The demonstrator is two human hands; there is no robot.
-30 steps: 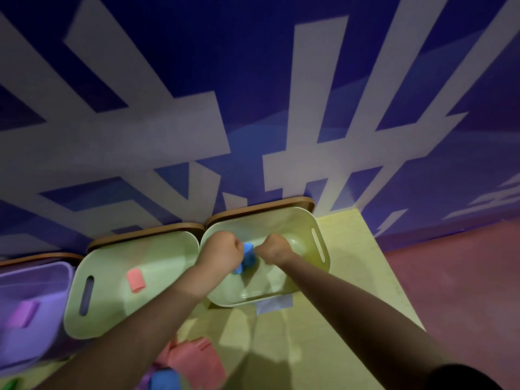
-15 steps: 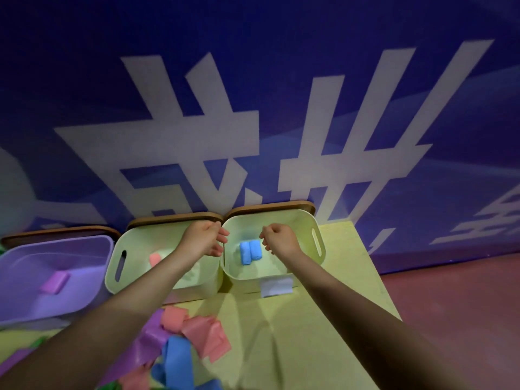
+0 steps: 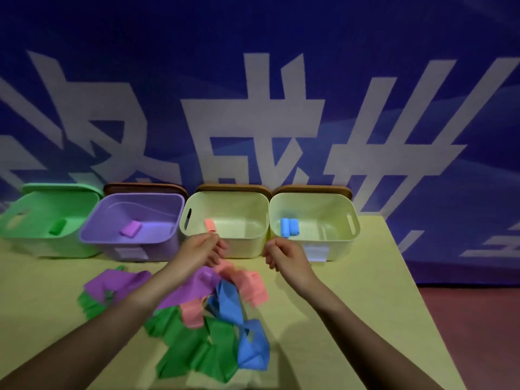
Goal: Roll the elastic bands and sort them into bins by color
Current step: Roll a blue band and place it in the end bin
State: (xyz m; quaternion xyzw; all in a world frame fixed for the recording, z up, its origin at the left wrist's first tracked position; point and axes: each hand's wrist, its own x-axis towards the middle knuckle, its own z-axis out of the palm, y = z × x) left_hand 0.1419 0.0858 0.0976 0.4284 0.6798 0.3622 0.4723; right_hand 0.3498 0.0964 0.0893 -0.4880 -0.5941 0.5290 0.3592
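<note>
Bins in row at table's back edge, as I see it: green bin point(image 3: 42, 220) with green roll point(image 3: 57, 227), purple bin point(image 3: 132, 220) with purple roll point(image 3: 130, 228), cream bin point(image 3: 225, 201) with pink roll point(image 3: 210, 225), second cream bin point(image 3: 312, 204) with two blue rolls point(image 3: 289, 228). Left hand point(image 3: 201, 250) and right hand point(image 3: 284, 254) hover before cream bins — fingers loosely curled, holding nothing I can see. Loose bands point(image 3: 213, 319) heaped on yellow table point(image 3: 323, 347) beneath the arms. White labels point(image 3: 316, 253) on bin fronts — unreadable. Large white characters on blue banner point(image 3: 253, 38), only partly in frame.
</note>
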